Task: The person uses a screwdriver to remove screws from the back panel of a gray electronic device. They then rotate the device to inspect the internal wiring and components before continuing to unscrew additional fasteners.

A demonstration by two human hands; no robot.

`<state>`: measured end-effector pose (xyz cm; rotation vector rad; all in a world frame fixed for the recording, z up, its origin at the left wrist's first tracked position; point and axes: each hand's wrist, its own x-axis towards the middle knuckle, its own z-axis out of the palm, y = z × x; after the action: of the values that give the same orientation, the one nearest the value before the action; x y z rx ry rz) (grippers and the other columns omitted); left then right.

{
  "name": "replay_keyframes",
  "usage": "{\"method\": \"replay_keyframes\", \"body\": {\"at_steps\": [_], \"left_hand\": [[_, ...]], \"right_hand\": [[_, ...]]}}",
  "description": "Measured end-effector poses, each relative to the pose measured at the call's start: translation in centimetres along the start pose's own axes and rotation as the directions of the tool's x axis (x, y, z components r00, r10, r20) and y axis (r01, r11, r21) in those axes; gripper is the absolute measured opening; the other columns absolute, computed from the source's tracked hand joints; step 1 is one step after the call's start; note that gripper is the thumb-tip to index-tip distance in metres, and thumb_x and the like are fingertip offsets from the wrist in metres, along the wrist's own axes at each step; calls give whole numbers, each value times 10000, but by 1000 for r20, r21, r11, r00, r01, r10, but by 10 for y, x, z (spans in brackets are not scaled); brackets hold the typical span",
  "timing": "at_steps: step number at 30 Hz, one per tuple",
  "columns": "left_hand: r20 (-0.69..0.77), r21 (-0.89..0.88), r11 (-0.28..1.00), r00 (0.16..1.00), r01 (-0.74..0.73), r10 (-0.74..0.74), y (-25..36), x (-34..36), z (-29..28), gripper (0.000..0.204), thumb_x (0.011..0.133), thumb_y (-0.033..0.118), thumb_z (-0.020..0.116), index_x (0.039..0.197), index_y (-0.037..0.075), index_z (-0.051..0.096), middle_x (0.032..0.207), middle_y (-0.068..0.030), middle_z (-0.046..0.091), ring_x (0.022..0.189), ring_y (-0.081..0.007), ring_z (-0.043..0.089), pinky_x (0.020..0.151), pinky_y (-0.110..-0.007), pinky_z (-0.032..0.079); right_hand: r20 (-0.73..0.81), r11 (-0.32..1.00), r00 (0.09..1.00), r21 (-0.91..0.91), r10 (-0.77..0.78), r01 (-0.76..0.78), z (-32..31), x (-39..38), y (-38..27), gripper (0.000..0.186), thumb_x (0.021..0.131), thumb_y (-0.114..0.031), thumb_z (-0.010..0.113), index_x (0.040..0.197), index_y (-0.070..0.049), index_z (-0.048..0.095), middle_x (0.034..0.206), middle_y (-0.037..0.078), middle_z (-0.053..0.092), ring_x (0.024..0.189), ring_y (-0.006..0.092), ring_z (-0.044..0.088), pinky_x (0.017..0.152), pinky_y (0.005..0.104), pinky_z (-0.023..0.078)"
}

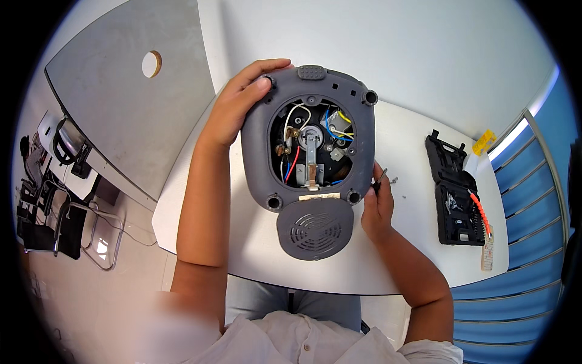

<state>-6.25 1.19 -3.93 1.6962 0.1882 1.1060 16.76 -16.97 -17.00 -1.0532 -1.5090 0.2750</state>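
Observation:
My left hand [236, 106] grips the upper left corner of an upturned grey appliance [257, 155], whose underside opening shows coloured wires [294, 161] and a metal bracket [312, 158]. A round-cornered vented cover [314, 233] hangs just below the opening. My right hand [377, 206] is at the appliance's lower right side, closed on a screwdriver [380, 179]; its fingers are partly hidden by the casing. A few small screws [394, 180] lie on the white table [412, 261] beside that hand.
An open black tool case [454, 224] with an orange flexible shaft [479, 212] lies at the right, beside a small yellow item [484, 141]. A railing [527, 206] runs along the right; a grey panel [121, 109], chair [85, 242] and equipment stand at left.

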Motion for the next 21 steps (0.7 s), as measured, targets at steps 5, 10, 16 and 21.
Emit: {"method": "replay_keyframes", "body": {"at_steps": [5,10,16,21], "left_hand": [[-28,51,999,1000,13,-12,0,-1,0,494,868,407,581,1186,30,594,1135,-99,626,1056,-184,575,944,-303,429],[-2,41,998,999,-43,43,-3,0,-3,542,844,447,614,1191,32,586,1146,-100,620,1069,-191,573,957,-316,427],[7,33,999,1000,-2,1,-3,-1,-5,524,837,414,627,1192,31,582,1161,-108,612,1059,-198,582,954,-318,435],[-3,20,1000,1000,6,-6,0,-2,-2,474,843,352,616,1191,31,582,1152,-109,614,1049,-192,584,947,-313,439]], "right_hand": [[-13,997,999,56,52,-51,3,1,2,483,964,-109,355,1397,94,291,1409,198,395,1292,269,403,1073,371,293],[-26,999,1000,36,-18,18,3,0,7,488,961,-113,369,1408,71,298,1391,182,416,1261,242,425,998,324,349],[-7,999,999,9,35,-35,1,1,2,493,950,-108,378,1410,59,311,1341,156,451,1225,214,441,927,290,382],[-33,1000,999,11,-8,9,3,1,5,499,934,-76,379,1412,52,313,1348,157,444,1222,214,443,918,289,389]]}}
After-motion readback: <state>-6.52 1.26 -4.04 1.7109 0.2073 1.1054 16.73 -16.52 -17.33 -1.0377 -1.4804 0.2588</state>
